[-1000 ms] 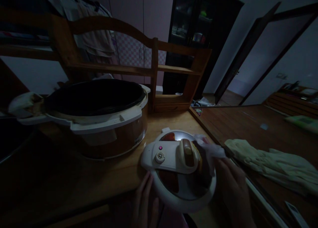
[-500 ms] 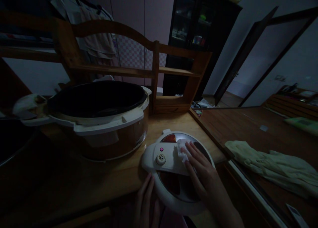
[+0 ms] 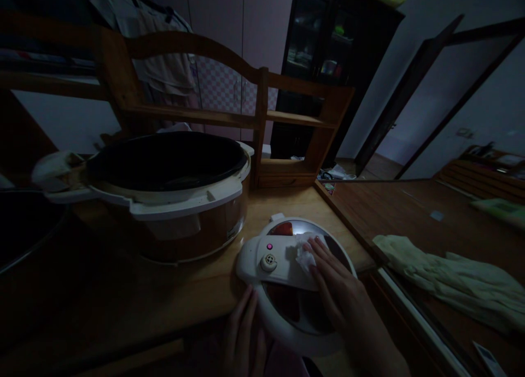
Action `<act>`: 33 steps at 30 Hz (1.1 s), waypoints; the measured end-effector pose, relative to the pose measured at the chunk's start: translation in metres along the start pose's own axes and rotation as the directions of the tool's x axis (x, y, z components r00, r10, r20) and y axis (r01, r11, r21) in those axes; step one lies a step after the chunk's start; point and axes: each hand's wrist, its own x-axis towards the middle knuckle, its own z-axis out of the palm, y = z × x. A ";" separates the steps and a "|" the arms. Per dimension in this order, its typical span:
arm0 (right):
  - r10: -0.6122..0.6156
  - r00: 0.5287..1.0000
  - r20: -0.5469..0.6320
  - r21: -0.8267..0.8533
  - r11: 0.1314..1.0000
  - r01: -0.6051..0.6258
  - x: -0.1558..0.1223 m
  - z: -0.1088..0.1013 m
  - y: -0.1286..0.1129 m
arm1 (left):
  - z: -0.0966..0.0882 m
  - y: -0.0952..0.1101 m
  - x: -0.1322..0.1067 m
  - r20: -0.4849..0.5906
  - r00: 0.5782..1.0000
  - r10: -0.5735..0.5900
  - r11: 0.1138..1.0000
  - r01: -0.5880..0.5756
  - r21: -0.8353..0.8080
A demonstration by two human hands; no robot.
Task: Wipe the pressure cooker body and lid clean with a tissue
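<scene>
A round white pressure cooker lid (image 3: 283,259) with dark panels and a valve lies at the front of the wooden desk, partly over its edge. My right hand (image 3: 334,278) presses a crumpled white tissue (image 3: 304,254) flat against the lid's top, fingers over it. At the lid's lower left rim, my left hand (image 3: 243,330) rests with its fingertips touching the edge and its fingers stretched out. Left of the lid stands the pressure cooker (image 3: 188,213), its black inner pot open at the top.
A dark pot (image 3: 33,240) stands at the far left. Behind the cooker rises a wooden shelf rail (image 3: 262,120). Pale green cloth (image 3: 447,278) lies on the brown surface at right, with a remote-like device (image 3: 489,359) near the bottom corner.
My right hand and the tissue have shifted slightly right across the lid. The whole view has moved a little; my left hand stays at the rim.
</scene>
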 end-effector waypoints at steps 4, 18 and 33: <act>-0.020 1.000 -0.023 -0.015 1.000 0.020 0.016 -0.001 0.006 | 0.001 -0.001 0.000 0.004 1.000 0.017 1.000 -0.017 -0.021; -0.025 0.999 -0.034 -0.062 0.998 0.022 0.016 0.002 0.006 | 0.000 -0.002 0.003 -0.024 0.998 0.066 0.996 -0.065 0.055; -0.172 0.985 -0.005 -0.111 0.979 0.171 -0.053 0.010 0.001 | 0.001 -0.003 -0.002 -0.002 1.000 0.017 0.999 -0.017 0.032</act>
